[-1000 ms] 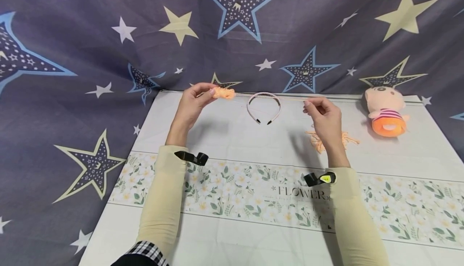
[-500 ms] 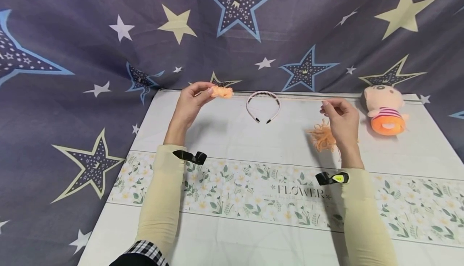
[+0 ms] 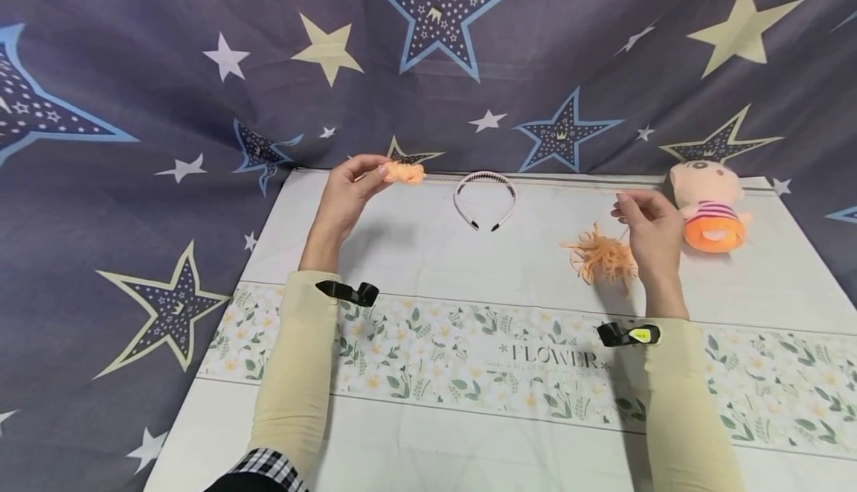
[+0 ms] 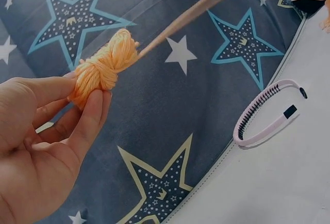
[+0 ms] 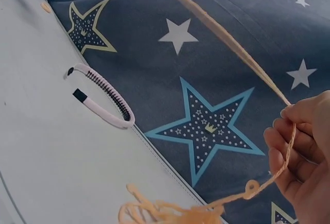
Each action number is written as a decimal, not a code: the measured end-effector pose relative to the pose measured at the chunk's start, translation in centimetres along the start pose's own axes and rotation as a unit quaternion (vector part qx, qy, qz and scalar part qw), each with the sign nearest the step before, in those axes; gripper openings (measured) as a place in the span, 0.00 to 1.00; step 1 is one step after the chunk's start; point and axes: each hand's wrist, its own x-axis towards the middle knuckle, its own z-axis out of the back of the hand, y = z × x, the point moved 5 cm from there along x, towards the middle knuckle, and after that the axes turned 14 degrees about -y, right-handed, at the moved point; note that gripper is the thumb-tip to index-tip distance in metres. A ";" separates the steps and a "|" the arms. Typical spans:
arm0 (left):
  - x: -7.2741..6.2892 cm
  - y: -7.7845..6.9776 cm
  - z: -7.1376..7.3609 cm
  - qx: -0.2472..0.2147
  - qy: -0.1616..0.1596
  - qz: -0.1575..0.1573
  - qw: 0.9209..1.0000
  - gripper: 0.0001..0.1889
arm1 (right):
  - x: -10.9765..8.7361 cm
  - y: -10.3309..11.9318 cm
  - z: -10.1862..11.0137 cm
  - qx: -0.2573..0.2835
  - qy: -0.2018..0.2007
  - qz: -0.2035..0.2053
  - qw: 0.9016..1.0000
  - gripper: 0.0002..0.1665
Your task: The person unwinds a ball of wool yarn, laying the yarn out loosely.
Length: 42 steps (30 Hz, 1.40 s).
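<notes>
My left hand (image 3: 343,198) pinches a small wound bundle of orange yarn (image 4: 100,69) between thumb and fingers, held above the back of the table. A yarn strand (image 5: 227,36) runs from the bundle across to my right hand (image 3: 652,239), which pinches it between thumb and forefinger. Past those fingers, the strand hangs down and leads to a loose, tangled orange yarn heap (image 3: 601,255). That heap lies on the table just left of my right hand, and only its upper part shows in the right wrist view.
A pale pink headband (image 3: 457,194) with black teeth and tips lies at the back middle of the table. To the right sits a plush doll (image 3: 710,209) in an orange and striped outfit. A star-patterned curtain (image 3: 435,105) hangs behind the white tablecloth (image 3: 428,440).
My right hand has moved right along with the pinched strand, away from the left hand, uncovering more of the yarn heap. The left hand has shifted only slightly left.
</notes>
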 end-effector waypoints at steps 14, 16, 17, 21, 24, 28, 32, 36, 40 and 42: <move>0.0 0.1 0.8 -0.013 -0.003 -0.002 1.000 0.11 | 2.0 -3.7 2.6 -0.045 -0.052 -0.039 0.997 0.07; 0.0 0.1 0.9 -0.015 -0.003 -0.004 1.000 0.11 | 2.0 -4.0 3.1 -0.060 -0.058 -0.042 0.996 0.07; 0.0 0.2 0.9 -0.014 -0.002 -0.006 1.000 0.11 | 2.0 -4.1 3.3 -0.064 -0.061 -0.044 0.995 0.07; -0.1 0.1 1.1 -0.018 0.011 -0.021 1.000 0.12 | 2.1 -4.7 4.2 -0.087 -0.068 -0.042 0.993 0.08; -0.2 0.1 1.3 -0.018 0.020 -0.030 0.999 0.14 | 2.2 -5.1 4.9 -0.090 -0.074 -0.043 0.992 0.08; -0.2 0.1 1.5 -0.025 0.010 -0.029 0.999 0.14 | 2.3 -5.6 5.9 -0.060 -0.088 -0.056 0.993 0.06; -0.1 -0.1 1.7 -0.037 -0.001 -0.029 0.999 0.11 | 2.4 -5.8 6.9 -0.020 -0.107 -0.081 0.991 0.04; 0.1 0.0 1.9 -0.045 -0.005 -0.024 0.999 0.10 | 2.5 -6.0 7.8 0.002 -0.122 -0.110 0.986 0.04; 0.2 -0.1 2.2 -0.049 -0.011 -0.021 0.999 0.12 | 2.6 -6.1 8.6 0.035 -0.134 -0.128 0.982 0.02; 0.3 -0.2 2.3 -0.051 -0.014 -0.021 0.998 0.12 | 2.6 -6.2 8.9 0.046 -0.139 -0.133 0.980 0.01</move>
